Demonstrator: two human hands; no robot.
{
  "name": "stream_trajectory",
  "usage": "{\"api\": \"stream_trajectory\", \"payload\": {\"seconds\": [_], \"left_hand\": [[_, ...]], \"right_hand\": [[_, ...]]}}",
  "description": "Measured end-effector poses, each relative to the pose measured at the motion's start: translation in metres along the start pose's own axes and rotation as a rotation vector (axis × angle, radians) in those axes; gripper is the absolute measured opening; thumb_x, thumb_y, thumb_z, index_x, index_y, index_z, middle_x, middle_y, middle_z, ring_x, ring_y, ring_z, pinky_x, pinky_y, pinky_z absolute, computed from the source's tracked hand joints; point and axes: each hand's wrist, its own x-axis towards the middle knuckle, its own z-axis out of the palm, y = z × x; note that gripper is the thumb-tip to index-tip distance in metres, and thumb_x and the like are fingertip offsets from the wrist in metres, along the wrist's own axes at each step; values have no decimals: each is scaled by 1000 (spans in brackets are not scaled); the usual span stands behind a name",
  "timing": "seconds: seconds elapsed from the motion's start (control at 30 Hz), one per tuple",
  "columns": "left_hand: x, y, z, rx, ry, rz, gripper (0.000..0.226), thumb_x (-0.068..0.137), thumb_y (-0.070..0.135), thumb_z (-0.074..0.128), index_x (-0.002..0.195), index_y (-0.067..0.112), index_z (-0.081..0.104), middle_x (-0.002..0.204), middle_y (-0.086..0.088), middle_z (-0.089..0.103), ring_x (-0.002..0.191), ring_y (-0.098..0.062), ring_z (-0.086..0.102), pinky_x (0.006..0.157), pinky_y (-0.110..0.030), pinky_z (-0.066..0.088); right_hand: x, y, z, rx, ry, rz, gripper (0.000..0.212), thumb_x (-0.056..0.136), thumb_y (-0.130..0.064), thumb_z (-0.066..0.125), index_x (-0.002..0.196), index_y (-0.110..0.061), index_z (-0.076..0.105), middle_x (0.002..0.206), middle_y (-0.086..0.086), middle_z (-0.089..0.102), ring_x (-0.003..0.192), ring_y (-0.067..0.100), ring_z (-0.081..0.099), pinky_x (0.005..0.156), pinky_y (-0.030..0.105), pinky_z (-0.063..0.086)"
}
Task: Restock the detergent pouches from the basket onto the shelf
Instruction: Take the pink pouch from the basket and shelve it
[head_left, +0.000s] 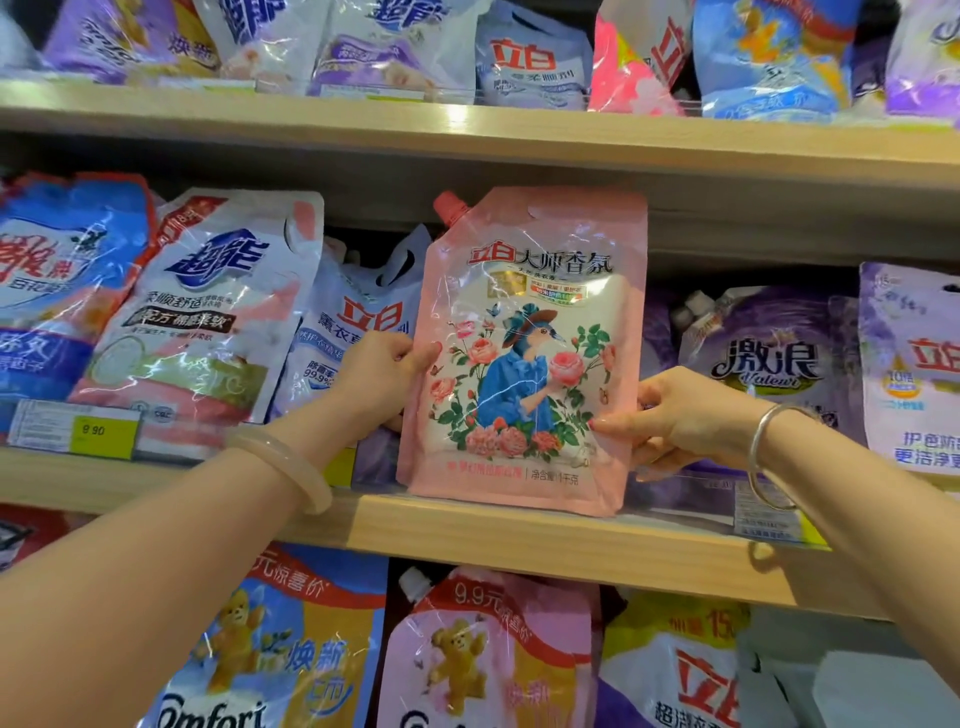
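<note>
Pink detergent pouch (524, 353), printed with roses and a figure in a blue dress, stands upright on the front edge of the middle wooden shelf (519, 535), its red spout cap at the upper left corner. Both hands hold it by its sides. The left hand (384, 374) has its grip curled round the pouch's left edge, thumb on the front face and the other fingers behind it. The right hand (680, 415) pinches the lower right edge, fingertips pressed on the front of the pouch. A pale bangle (291, 462) sits on the left wrist and a silver bangle (769, 452) on the right.

Just left of the pouch, behind the left hand, leans a white and lavender pouch (358, 322), and further left a white and pink pouch (208, 306) above a yellow price tag (96, 430) at the shelf's front edge. To the right stands a purple pouch (758, 353). The upper shelf (467, 135) and the row below carry more pouches, among them a pink teddy-bear pouch (483, 654) under the middle shelf.
</note>
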Motion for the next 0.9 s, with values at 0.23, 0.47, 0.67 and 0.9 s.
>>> {"api": "stream_trajectory", "payload": {"seconds": [0.23, 0.47, 0.67, 0.9], "left_hand": [[-14, 15, -19, -233, -47, -155, 21, 95, 28, 48, 101, 8, 48, 69, -11, 59, 52, -25, 58, 44, -31, 54], [-37, 10, -96, -172, -30, -63, 13, 94, 26, 50, 84, 19, 47, 78, -8, 59, 52, -19, 58, 47, -30, 49], [-90, -21, -258, 40, 79, -152, 21, 94, 24, 50, 74, 23, 45, 72, -4, 59, 41, -10, 58, 32, -19, 45], [-191, -50, -499, 324, 252, -331, 22, 92, 27, 53, 73, 24, 45, 74, -8, 61, 52, -20, 55, 43, -23, 45]], "right_hand": [[-10, -20, -7, -163, 425, -126, 42, 73, -50, 68, 90, -12, 59, 84, 5, 66, 76, 25, 68, 75, 46, 57], [-17, -94, 33, -65, 872, -317, 54, 76, -48, 70, 101, -1, 61, 99, 12, 65, 104, 33, 57, 71, 29, 33], [-34, -206, 164, 92, 579, -468, 37, 76, -41, 72, 84, -9, 55, 90, 13, 63, 97, 31, 60, 71, 33, 37], [-96, -362, 368, 334, 204, -547, 42, 75, -37, 74, 90, 2, 64, 94, 18, 67, 99, 32, 62, 79, 35, 43]]}}
